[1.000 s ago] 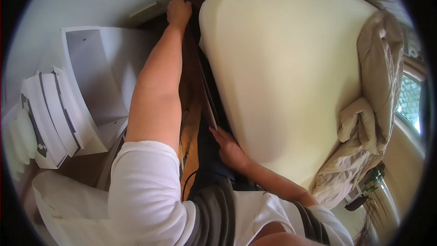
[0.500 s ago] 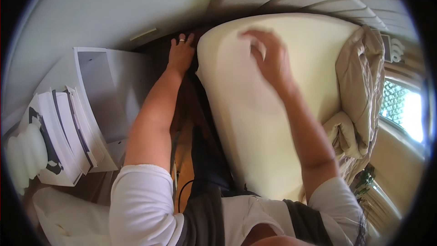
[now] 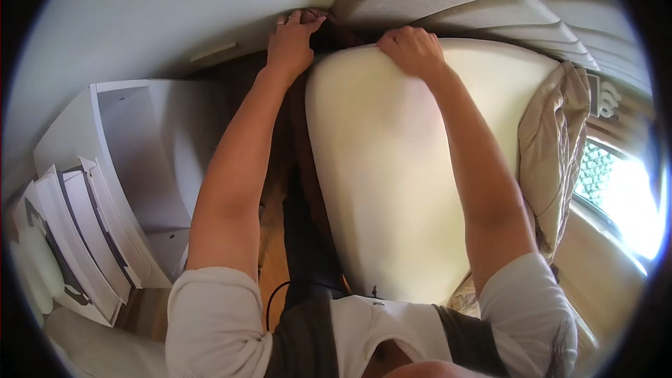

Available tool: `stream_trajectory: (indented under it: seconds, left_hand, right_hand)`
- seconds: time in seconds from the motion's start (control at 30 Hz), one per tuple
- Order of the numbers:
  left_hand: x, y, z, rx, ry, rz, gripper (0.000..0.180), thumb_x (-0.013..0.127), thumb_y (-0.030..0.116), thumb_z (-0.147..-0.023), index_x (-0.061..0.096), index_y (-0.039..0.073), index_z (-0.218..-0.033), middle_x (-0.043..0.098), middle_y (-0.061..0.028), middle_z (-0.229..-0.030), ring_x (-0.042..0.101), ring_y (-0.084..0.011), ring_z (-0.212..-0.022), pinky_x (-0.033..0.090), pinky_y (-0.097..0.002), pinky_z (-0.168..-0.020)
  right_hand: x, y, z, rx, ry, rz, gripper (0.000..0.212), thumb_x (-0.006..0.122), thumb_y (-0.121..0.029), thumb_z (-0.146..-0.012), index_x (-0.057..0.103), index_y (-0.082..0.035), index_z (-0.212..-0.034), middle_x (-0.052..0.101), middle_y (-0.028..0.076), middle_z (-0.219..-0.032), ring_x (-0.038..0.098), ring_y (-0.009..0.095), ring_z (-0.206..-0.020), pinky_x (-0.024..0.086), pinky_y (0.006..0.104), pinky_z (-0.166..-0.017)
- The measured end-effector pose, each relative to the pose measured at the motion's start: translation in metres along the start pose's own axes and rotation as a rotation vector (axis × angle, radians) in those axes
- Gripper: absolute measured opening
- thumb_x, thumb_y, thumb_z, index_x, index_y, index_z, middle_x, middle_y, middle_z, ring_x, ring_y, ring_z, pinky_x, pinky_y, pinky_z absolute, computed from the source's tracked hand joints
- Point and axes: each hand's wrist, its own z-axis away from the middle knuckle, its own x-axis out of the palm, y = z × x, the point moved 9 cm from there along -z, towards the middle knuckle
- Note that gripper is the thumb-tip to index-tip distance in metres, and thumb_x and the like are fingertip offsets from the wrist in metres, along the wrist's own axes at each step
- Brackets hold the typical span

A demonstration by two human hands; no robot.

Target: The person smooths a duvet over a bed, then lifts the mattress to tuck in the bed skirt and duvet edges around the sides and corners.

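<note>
A mattress in a smooth cream cover (image 3: 378, 168) lies in front of me, its far end close to a padded beige headboard (image 3: 448, 0). My right hand (image 3: 416, 54) rests on the far edge of the mattress, its fingers curled over the rim and the tips partly hidden. Beyond the mattress's far left corner, my left hand (image 3: 290, 45) reaches into the dark corner by the wall, thumb and fingers apart. A dark brown surface, perhaps the bed frame (image 3: 301, 140), runs along the mattress's left side. Whether the left fingertips touch anything there is hard to see.
On the left stands an open white shelf unit (image 3: 115, 87) with white binders (image 3: 91, 231) beside it. A bunched beige quilt (image 3: 553, 147) lies along the mattress's right side, near a bright window (image 3: 623, 189). A thin black cord (image 3: 273, 301) loops near my waist.
My right hand has come down from above the mattress onto its far edge. My left hand has moved farther forward and slightly right, into the corner by the headboard. My view has shifted a little.
</note>
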Motion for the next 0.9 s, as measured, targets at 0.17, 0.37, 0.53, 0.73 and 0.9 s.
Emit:
stream_trajectory:
  seconds: [0.17,0.37,0.53,0.73,0.9]
  left_hand:
    - [-0.002,0.035,0.009,0.042,-0.023,0.085,0.065,0.056,-0.005,-0.068,0.046,0.019,-0.127,0.032,-0.016,-0.136,0.034,-0.0419,-0.12,0.039,-0.0459,-0.095]
    - [0.01,0.008,0.022,0.0,-0.027,0.146,0.062,0.053,-0.007,-0.068,0.046,0.013,-0.127,0.035,-0.016,-0.133,0.039,-0.0386,-0.118,0.04,-0.0425,-0.095]
    - [-0.045,0.055,0.019,0.219,0.111,0.33,0.068,0.046,-0.015,-0.064,0.046,0.012,-0.127,0.041,-0.0142,-0.126,0.045,-0.0375,-0.109,0.041,-0.0429,-0.091]
    - [-0.068,0.081,0.048,0.215,0.213,0.21,0.071,0.045,-0.018,-0.062,0.048,0.015,-0.126,0.044,-0.0141,-0.122,0.046,-0.0359,-0.105,0.04,-0.0413,-0.088]
    - [-0.035,0.031,0.062,0.033,0.052,0.075,0.056,0.045,-0.007,-0.076,0.056,0.029,-0.118,0.041,-0.006,-0.128,0.045,-0.0304,-0.11,0.039,-0.0407,-0.087]
  right_hand:
    - [0.038,0.035,-0.052,0.11,-0.327,-0.056,0.042,0.053,-0.037,-0.073,0.062,-0.013,-0.107,0.061,0.012,-0.105,0.056,0.028,-0.1,0.042,0.0366,-0.088]
    - [0.096,0.04,-0.062,0.039,-0.484,-0.041,0.042,0.047,-0.035,-0.081,0.058,-0.011,-0.113,0.057,0.015,-0.111,0.051,0.031,-0.108,0.042,0.0359,-0.089]
    - [0.115,0.045,-0.068,-0.104,-0.593,0.345,0.041,0.045,-0.033,-0.083,0.056,-0.01,-0.115,0.054,0.016,-0.116,0.046,0.03,-0.115,0.038,0.0366,-0.094]
    - [0.052,0.004,-0.073,-0.301,-0.254,0.098,0.04,0.05,-0.033,-0.082,0.058,-0.008,-0.113,0.057,0.016,-0.11,0.051,0.029,-0.107,0.039,0.0354,-0.092]
    - [0.022,0.048,-0.052,-0.163,-0.22,-0.072,0.04,0.053,-0.033,-0.08,0.059,-0.007,-0.111,0.06,0.017,-0.105,0.055,0.029,-0.1,0.04,0.0345,-0.091]
